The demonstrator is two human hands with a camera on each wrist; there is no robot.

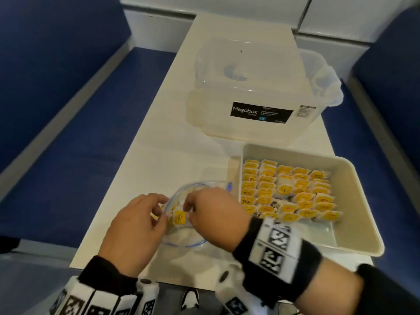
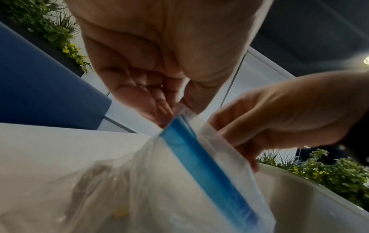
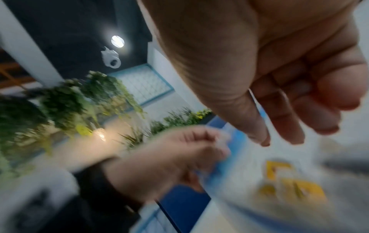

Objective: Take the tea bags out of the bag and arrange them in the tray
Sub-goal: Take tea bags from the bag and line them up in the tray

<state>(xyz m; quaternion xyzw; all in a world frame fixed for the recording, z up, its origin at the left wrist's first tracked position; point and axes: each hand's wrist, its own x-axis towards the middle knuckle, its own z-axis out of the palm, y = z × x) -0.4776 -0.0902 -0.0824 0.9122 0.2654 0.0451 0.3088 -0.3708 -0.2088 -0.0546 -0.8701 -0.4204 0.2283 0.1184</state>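
A clear zip bag with a blue seal strip lies open on the white table, left of the tray. My left hand pinches its left rim beside the strip, as the left wrist view shows. At the opposite rim my right hand curls its fingers over the bag's mouth. A yellow-tagged tea bag shows inside the mouth between my hands, and more yellow tags blur below. The white tray on the right holds several rows of tea bags; its near end is bare.
A clear lidded storage box labelled Megabox stands behind the tray. Blue bench seats flank the narrow table on both sides. The table's near edge runs just under my wrists.
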